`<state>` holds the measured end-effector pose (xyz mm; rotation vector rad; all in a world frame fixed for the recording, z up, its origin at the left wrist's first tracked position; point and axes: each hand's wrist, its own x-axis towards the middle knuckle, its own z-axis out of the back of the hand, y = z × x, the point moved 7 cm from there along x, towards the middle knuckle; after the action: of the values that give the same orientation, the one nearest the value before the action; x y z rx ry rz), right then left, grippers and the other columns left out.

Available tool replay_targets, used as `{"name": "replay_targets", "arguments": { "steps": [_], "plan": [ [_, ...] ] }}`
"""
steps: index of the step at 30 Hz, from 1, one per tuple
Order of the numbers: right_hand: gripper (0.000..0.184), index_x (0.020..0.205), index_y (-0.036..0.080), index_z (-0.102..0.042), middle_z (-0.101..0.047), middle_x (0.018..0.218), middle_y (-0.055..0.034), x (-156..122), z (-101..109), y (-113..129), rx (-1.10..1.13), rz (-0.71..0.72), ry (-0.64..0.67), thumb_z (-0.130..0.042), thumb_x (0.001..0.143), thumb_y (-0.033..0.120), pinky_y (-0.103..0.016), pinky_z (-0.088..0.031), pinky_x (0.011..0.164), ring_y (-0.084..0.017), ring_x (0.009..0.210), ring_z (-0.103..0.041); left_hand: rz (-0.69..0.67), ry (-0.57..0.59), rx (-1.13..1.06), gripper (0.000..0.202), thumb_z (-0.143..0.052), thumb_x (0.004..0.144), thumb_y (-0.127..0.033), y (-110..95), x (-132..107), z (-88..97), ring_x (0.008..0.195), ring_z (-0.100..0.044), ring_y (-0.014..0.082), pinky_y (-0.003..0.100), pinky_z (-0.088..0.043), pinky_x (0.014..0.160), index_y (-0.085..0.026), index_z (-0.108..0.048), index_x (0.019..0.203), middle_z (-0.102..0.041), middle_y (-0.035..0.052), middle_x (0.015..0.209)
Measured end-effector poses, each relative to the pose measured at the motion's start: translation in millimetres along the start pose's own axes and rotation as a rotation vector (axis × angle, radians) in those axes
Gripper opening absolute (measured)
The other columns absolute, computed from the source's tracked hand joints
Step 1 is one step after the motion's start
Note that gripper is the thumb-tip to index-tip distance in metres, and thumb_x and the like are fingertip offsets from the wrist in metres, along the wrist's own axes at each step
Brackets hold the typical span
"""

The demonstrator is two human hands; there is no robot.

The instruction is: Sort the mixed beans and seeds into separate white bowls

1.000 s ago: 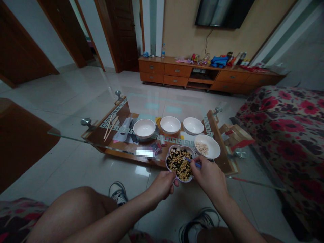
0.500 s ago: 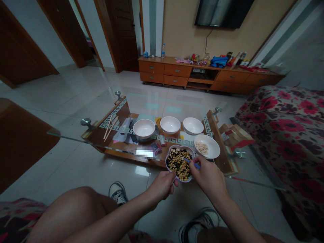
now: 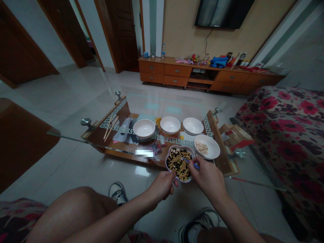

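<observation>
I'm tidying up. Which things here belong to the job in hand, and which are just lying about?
In the job:
dish, in the left hand
mixed pieces
blue utensil, in the right hand
probably the nearest bowl, with pale pieces

Lying about, it seems:
sticks
paper bag
bottle
blue cloth

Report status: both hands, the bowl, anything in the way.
Left hand grips bean-filled bowl, near side. Right hand holds blue utensil, tip at the beans. Nearest possible obstacle: white bowl with pale pieces, just beyond right hand.
</observation>
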<state>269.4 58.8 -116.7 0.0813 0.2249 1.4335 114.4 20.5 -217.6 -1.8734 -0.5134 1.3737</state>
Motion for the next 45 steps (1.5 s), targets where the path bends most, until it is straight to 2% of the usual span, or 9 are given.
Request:
{"name": "replay_targets", "arguments": {
  "steps": [5, 9, 15, 21, 26, 31, 38, 45],
  "plan": [
    [0.025, 0.092, 0.025, -0.067, -0.073, 0.081, -0.0042, -0.3, 1.4, 0.2, 0.011, 0.002, 0.000, -0.047, 0.093, 0.040, -0.026, -0.029, 0.057, -0.021, 0.074, -0.068, 0.010, -0.006, 0.008, 0.045, -0.037, 0.090, -0.057, -1.7, -2.1, 1.3, 0.032, -0.023, 0.0071, 0.020, -0.016, 0.038, -0.019, -0.053, 0.071, -0.040, -0.0057, 0.041],
    [0.025, 0.092, 0.026, -0.068, -0.074, 0.081, -0.0040, 0.4, 5.5, -1.7, 0.015, -0.001, -0.030, -0.048, 0.093, 0.041, -0.026, -0.029, 0.057, -0.021, 0.074, -0.068, 0.002, -0.004, 0.002, 0.042, -0.036, 0.091, -0.052, -2.1, -3.8, 0.9, 0.031, -0.024, 0.0075, 0.020, -0.016, 0.037, -0.019, -0.054, 0.071, -0.040, -0.0054, 0.040],
    [0.027, 0.090, 0.025, -0.070, -0.072, 0.074, -0.0041, 5.0, 21.4, -19.2, 0.047, -0.011, -0.191, -0.050, 0.092, 0.044, -0.026, -0.029, 0.055, -0.019, 0.065, -0.066, 0.003, -0.002, 0.009, 0.042, -0.036, 0.090, -0.052, -1.8, -3.8, 0.9, 0.031, -0.023, 0.0072, 0.020, -0.015, 0.037, -0.019, -0.054, 0.070, -0.038, -0.0059, 0.039],
    [0.028, 0.092, 0.025, -0.070, -0.068, 0.067, -0.0062, 6.5, 43.2, -43.5, -0.013, -0.170, -0.315, -0.051, 0.091, 0.045, -0.026, -0.026, 0.054, -0.020, 0.058, -0.059, 0.019, 0.001, 0.014, 0.043, -0.035, 0.091, -0.053, 2.0, -2.1, 2.2, 0.030, -0.021, 0.0070, 0.020, -0.015, 0.037, -0.020, -0.053, 0.071, -0.038, -0.0062, 0.039],
    [0.031, 0.097, 0.023, -0.069, -0.065, 0.064, -0.0073, 2.2, 54.0, -44.8, -0.052, -0.228, -0.379, -0.048, 0.092, 0.045, -0.027, -0.023, 0.053, -0.018, 0.054, -0.053, 0.016, -0.003, 0.021, 0.042, -0.035, 0.092, -0.050, 3.1, -1.1, 3.6, 0.030, -0.023, 0.0072, 0.020, -0.015, 0.037, -0.019, -0.053, 0.070, -0.039, -0.0055, 0.039],
    [0.030, 0.096, 0.022, -0.069, -0.064, 0.063, -0.0069, 1.6, 54.9, -43.9, -0.056, -0.230, -0.397, -0.049, 0.092, 0.045, -0.026, -0.022, 0.053, -0.017, 0.053, -0.051, 0.019, -0.001, 0.012, 0.043, -0.036, 0.091, -0.054, 3.7, -0.8, 3.8, 0.030, -0.021, 0.0066, 0.020, -0.016, 0.037, -0.019, -0.053, 0.071, -0.039, -0.0063, 0.039],
    [0.029, 0.094, 0.023, -0.070, -0.065, 0.063, -0.0065, 3.0, 49.8, -41.5, -0.034, -0.175, -0.392, -0.052, 0.091, 0.044, -0.026, -0.023, 0.052, -0.017, 0.052, -0.053, 0.007, 0.004, 0.008, 0.039, -0.033, 0.092, -0.044, 1.7, -2.4, 2.2, 0.030, -0.022, 0.0079, 0.021, -0.015, 0.035, -0.020, -0.053, 0.069, -0.038, -0.0056, 0.037],
    [0.028, 0.091, 0.024, -0.069, -0.069, 0.066, -0.0054, 3.2, 34.6, -31.2, 0.045, -0.052, -0.327, -0.052, 0.091, 0.046, -0.025, -0.027, 0.052, -0.018, 0.055, -0.060, 0.005, -0.001, 0.023, 0.043, -0.035, 0.091, -0.053, -1.5, -3.8, 1.3, 0.031, -0.023, 0.0072, 0.021, -0.016, 0.038, -0.019, -0.053, 0.070, -0.039, -0.0058, 0.040]
  ]
}}
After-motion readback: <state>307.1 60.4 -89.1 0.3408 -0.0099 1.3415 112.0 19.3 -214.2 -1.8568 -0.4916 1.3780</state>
